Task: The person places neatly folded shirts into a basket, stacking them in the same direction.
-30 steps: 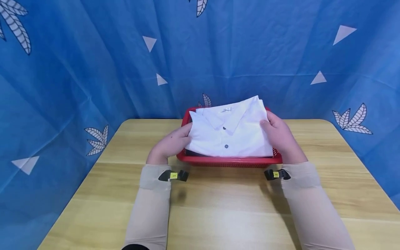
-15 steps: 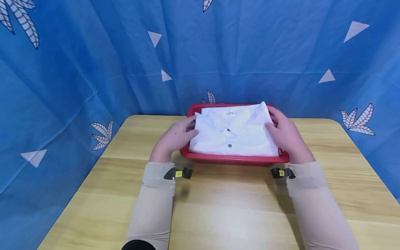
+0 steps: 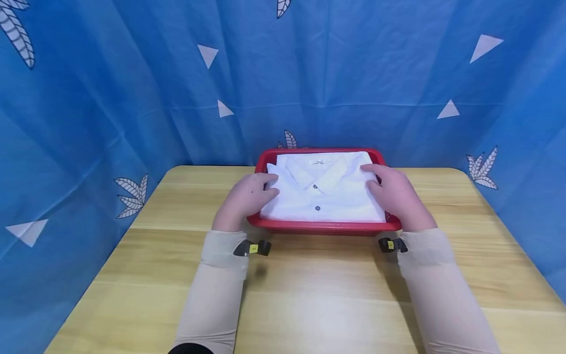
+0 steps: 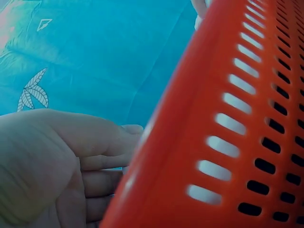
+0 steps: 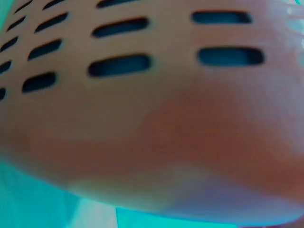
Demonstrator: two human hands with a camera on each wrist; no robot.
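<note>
A white shirt (image 3: 319,196), folded with its collar and two dark buttons facing up, lies flat in a red plastic basket (image 3: 327,228). My left hand (image 3: 247,196) reaches over the basket's left rim, its thumb and forefinger spread at the shirt's left edge. On the other side my right hand (image 3: 395,191) touches the shirt's right edge with thumb and forefinger apart. The left wrist view has the palm of the left hand (image 4: 52,156) beside the slotted wall of the basket (image 4: 180,142). The slotted basket wall (image 5: 118,104) fills most of the right wrist view, hiding the right fingers.
The basket stands on a pale wooden table (image 3: 318,285), near its back edge. A blue curtain (image 3: 345,73) with white leaves and triangles hangs close behind it and along both sides. Each wrist wears a black strapped camera (image 3: 264,247).
The shirt's raised upper right corner has come down and the shirt now lies flat inside the basket. Both hands have loosened from its edges. The head view has shifted slightly.
</note>
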